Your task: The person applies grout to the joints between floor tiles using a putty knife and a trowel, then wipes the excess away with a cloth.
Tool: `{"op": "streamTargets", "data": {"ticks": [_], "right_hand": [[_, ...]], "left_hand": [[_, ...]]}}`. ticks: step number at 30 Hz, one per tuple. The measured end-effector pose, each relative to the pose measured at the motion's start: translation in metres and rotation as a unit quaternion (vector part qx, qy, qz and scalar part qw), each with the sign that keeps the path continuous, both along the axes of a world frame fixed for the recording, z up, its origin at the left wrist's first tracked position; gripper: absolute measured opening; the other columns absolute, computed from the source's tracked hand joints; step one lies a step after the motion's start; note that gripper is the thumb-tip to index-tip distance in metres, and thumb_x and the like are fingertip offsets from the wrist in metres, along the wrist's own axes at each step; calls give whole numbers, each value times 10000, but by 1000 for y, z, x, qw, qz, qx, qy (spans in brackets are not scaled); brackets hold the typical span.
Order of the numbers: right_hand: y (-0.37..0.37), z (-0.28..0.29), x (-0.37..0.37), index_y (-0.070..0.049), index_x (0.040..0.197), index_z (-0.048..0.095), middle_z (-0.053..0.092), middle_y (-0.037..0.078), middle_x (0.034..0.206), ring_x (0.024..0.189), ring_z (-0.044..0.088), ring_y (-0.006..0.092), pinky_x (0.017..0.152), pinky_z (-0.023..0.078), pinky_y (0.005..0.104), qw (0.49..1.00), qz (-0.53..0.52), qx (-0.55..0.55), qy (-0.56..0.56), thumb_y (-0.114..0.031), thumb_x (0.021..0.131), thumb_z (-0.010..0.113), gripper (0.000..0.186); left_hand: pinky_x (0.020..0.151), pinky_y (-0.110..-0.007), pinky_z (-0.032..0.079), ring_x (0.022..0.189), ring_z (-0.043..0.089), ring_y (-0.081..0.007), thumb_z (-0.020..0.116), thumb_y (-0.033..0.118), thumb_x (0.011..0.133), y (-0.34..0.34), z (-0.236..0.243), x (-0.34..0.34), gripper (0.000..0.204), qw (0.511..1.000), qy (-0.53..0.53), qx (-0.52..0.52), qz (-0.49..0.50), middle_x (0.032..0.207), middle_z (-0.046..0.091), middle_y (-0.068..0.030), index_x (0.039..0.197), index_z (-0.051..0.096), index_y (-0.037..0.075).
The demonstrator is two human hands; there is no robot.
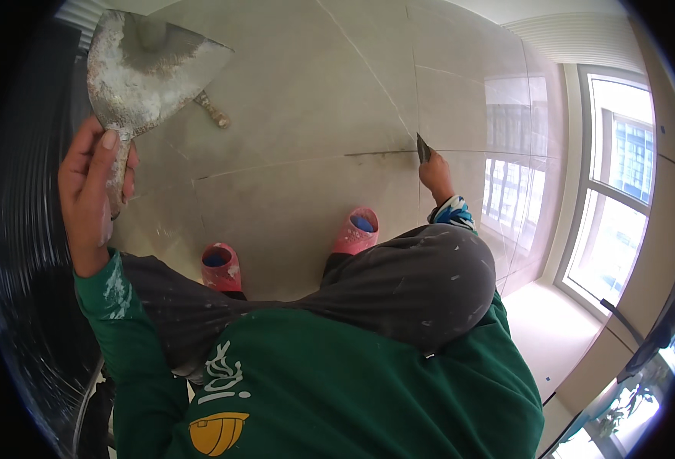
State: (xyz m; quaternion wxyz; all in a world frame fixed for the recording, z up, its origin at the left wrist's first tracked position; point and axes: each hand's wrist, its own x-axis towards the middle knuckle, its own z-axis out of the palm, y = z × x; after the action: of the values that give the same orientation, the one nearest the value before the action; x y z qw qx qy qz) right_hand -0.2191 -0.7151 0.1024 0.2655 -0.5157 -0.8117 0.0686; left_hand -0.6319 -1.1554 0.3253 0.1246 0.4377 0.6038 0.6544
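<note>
My left hand [87, 180] grips the handle of a wide putty knife [142, 99]. Its broad blade points away from me, crusted with white and grey residue, and a grey lump sits near its far edge. At the right, my right hand [435, 174] is closed round a small dark pointed blade [423, 145], whose handle the fingers hide. That blade is at a joint between large grey floor tiles [292, 99]. A dark streak [379, 154] runs along the joint to the left of it.
A dirty tool handle [214, 111] shows beside the wide blade. My feet, in pink shoes [355, 229], are on the tiles. Black plastic-like sheeting [35, 229] lines the left; a window [616, 168] stands at the right.
</note>
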Motion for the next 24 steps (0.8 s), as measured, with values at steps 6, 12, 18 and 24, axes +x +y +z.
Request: {"op": "streamTargets", "data": {"ticks": [6, 12, 18, 24], "right_hand": [[-107, -76, -38, 89, 1151, 591, 674, 334, 1081, 1013, 654, 504, 916, 525, 577, 995, 86, 26, -37, -8, 801, 557, 365], [-228, -21, -110, 114, 1099, 603, 659, 344, 1089, 1040, 639, 487, 965, 503, 519, 979, 203, 9, 14, -1, 835, 519, 300], [-141, 7, -28, 86, 1200, 623, 692, 367, 1062, 1028, 661, 555, 927, 535, 579, 986, 82, -34, 140, -58, 871, 548, 367], [-49, -8, -20, 74, 1170, 652, 703, 352, 1088, 1041, 684, 504, 941, 540, 567, 994, -41, -60, 77, -95, 866, 524, 370]], "left_hand": [[527, -188, 408, 585, 531, -36, 596, 243, 1074, -72, -53, 47, 325, 999, 34, 30, 1, 838, 662, -22, 1304, 645, 19], [526, -192, 409, 582, 528, -40, 599, 246, 1071, -97, -26, 80, 307, 997, 36, 25, -57, 836, 660, -25, 1276, 648, 22], [522, -200, 410, 577, 523, -47, 589, 237, 1074, -87, -6, 82, 311, 999, 25, 37, -22, 828, 654, -34, 1283, 643, 13], [511, -199, 407, 570, 530, -47, 590, 218, 1074, -63, -14, 21, 302, 998, 45, 31, -43, 824, 655, -40, 1287, 638, 8]]}}
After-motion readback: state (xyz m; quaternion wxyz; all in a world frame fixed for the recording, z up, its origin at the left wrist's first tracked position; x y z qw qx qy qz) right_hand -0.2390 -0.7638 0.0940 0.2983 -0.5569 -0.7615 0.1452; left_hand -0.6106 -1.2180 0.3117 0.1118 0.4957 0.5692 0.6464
